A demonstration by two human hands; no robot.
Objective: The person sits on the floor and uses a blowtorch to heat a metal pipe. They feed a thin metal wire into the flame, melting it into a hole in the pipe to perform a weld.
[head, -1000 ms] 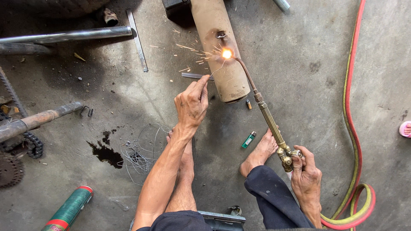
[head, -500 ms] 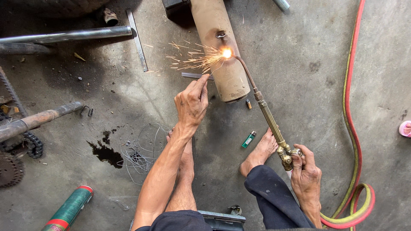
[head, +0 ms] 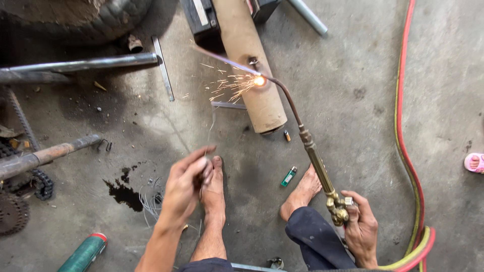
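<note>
Head view shows us a brass cutting torch gripped at its valve end by our right hand, fingers wrapped tight round the handle near the bottom right of the frame. The torch's long axis runs diagonally, from that hand up and to the left, and its thin curved neck bends over so the tip points at a tan metal pipe. The pipe lies flat on the concrete floor, its own long axis running from the top of the frame down and slightly right, its open end nearest our feet. At the tip a bright flame meets the pipe's surface and sparks spray out to the left.

Our left hand hovers above our left foot, wrist bent, fingers loosely curled and pinched together; we think a thin wire runs up from them, but we cannot tell for sure. A green lighter lies on the floor between our feet, and red and yellow-green hoses trail down the right side.

Half a second ago our left hand was stretched out close to the pipe; now it is drawn back toward us, while the torch and right hand keep the same position.
</note>
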